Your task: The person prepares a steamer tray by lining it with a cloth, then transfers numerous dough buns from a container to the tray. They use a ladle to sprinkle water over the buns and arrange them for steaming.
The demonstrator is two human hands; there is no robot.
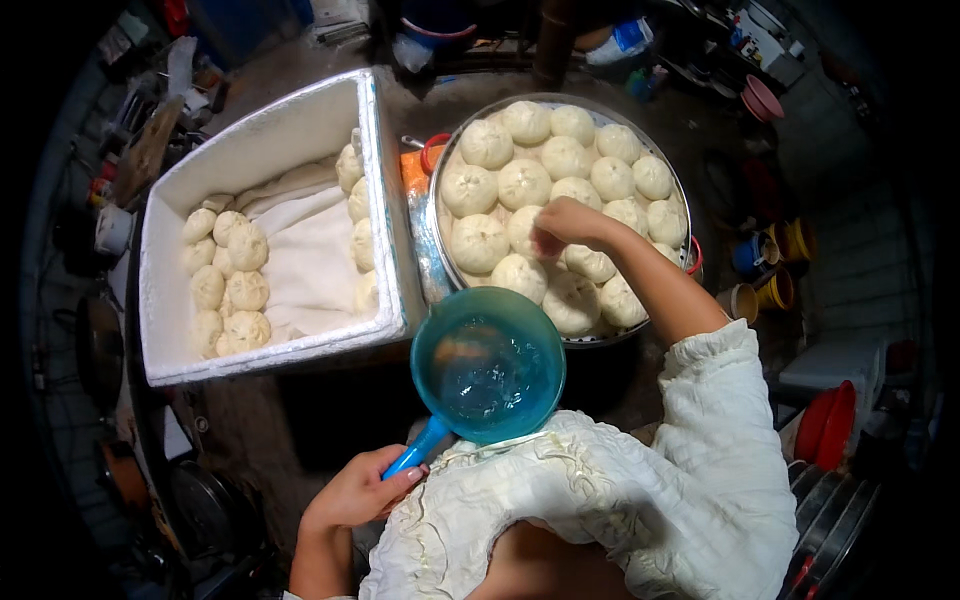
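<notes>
My left hand (358, 490) grips the blue handle of a teal plastic ladle (487, 365), whose bowl holds a little water and hovers just below the steamer tray. My right hand (566, 224) reaches over a round metal steamer tray (437, 262) packed with several white steamed buns (524, 183). Its fingers are pinched together, touching a bun near the tray's middle. A white ruffled sleeve covers my right upper arm.
A white foam box (270, 135) at the left holds more buns (233, 275) along its sides on a white cloth. Small yellow and blue cups (775, 260) stand at the right, red bowls (828, 425) lower right, dark pans at the left edge.
</notes>
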